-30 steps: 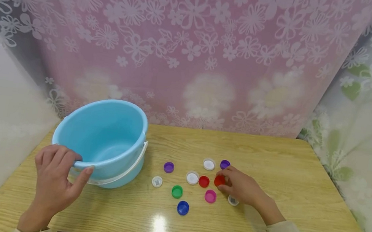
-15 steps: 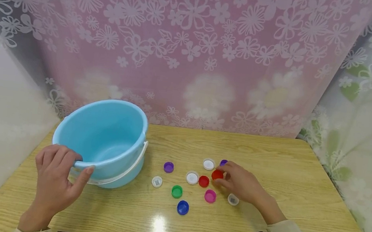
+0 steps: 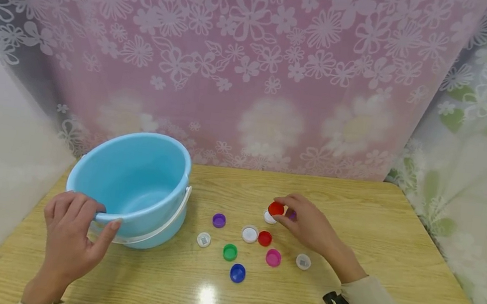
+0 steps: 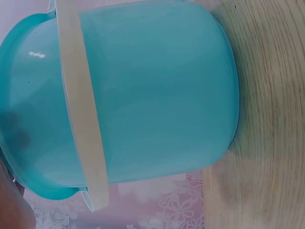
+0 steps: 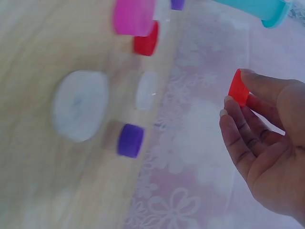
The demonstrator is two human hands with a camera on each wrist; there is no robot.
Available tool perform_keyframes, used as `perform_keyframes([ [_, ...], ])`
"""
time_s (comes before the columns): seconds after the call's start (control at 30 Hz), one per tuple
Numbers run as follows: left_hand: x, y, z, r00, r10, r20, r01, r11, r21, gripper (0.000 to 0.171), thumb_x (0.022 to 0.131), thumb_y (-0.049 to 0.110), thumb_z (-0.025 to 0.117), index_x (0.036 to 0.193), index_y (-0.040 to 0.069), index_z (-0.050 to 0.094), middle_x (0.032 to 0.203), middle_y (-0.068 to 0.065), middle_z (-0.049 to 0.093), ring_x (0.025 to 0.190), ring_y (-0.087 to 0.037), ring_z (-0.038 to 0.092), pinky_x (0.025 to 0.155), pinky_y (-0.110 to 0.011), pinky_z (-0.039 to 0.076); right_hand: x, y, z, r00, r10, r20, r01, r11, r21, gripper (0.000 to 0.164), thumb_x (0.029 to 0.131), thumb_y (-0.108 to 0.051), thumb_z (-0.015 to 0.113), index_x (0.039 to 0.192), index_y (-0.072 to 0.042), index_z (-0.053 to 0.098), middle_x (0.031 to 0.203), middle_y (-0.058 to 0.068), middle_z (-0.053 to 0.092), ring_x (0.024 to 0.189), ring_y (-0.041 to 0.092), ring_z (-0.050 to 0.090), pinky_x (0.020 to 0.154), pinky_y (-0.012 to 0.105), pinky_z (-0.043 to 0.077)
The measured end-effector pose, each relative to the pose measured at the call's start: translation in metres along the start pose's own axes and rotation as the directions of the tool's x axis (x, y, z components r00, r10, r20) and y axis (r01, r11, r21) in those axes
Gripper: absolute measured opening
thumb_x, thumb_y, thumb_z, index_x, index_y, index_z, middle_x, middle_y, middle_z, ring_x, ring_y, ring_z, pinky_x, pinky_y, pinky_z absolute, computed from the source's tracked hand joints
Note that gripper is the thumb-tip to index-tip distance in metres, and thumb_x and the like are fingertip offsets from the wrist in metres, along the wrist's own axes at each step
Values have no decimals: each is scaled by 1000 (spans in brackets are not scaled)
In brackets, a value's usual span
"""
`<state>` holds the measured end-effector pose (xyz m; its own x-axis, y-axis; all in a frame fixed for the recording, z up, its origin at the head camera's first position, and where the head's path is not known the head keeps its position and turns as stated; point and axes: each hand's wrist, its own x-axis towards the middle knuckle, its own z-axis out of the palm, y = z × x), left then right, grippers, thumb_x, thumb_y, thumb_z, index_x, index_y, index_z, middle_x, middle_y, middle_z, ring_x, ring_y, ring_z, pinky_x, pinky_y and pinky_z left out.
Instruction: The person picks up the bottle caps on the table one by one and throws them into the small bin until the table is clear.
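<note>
Head view: right hand pinches a raised red cap near the far edge of the table, well apart from the blue bucket left hand grips; right wrist view shows it nearly edge-on, long axis roughly upright.

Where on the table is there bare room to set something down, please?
The table is bare from the right hand to the right edge, and behind the caps up to the pink curtain. Caps crowd the middle, right of the blue bucket.
</note>
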<state>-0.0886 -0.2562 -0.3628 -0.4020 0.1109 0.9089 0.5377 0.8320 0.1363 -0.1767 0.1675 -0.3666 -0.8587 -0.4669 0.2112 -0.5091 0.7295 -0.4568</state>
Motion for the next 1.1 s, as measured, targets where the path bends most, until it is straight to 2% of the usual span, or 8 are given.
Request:
perform_keyframes([
  [0.13, 0, -1, -1, 1000, -2, 0, 2, 1000, 2, 57, 92, 56, 48, 72, 3, 49, 70, -9, 44, 81, -40, 38, 81, -52, 19, 14, -8, -9, 999, -27, -22, 28, 998, 50, 42, 89, -18, 69, 127, -3, 59, 110, 7, 57, 82, 13, 57, 72, 31, 51],
  [0.37, -1, 0, -1, 1000, -8, 10, 8, 1000, -4, 57, 92, 56, 48, 71, 4, 49, 70, -8, 44, 80, -38, 38, 81, -51, 19, 32, -25, -29, 994, -61, -93, 72, 991, 111, 46, 89, -20, 69, 130, -5, 57, 107, 6, 56, 84, 16, 59, 77, 35, 52],
  [0.73, 4, 2, 2, 1000, 7, -12, -7, 1000, -10, 56, 92, 56, 48, 71, 4, 50, 69, -8, 44, 78, -38, 38, 80, -51, 20, 49, -47, -36, 986, -88, -143, 113, 977, 179, 47, 87, -15, 70, 130, -2, 55, 109, 7, 57, 90, 18, 60, 82, 34, 52],
  [0.9, 4, 2, 1, 1000, 4, -12, -4, 1000, -5, 56, 92, 56, 48, 71, 3, 50, 69, -8, 44, 77, -38, 38, 80, -51, 20, 60, -62, -38, 982, -98, -161, 137, 958, 251, 42, 87, -15, 71, 125, -3, 59, 108, 6, 59, 90, 16, 61, 82, 32, 52],
  [1.1, 3, 2, 1, 1000, 1, -13, -1, 1000, -3, 56, 92, 56, 48, 71, 4, 50, 69, -8, 44, 77, -38, 38, 80, -51, 20, 73, -83, -37, 984, -82, -161, 138, 914, 381, 41, 88, -21, 70, 125, -6, 61, 108, 1, 60, 93, 13, 61, 84, 27, 50],
])
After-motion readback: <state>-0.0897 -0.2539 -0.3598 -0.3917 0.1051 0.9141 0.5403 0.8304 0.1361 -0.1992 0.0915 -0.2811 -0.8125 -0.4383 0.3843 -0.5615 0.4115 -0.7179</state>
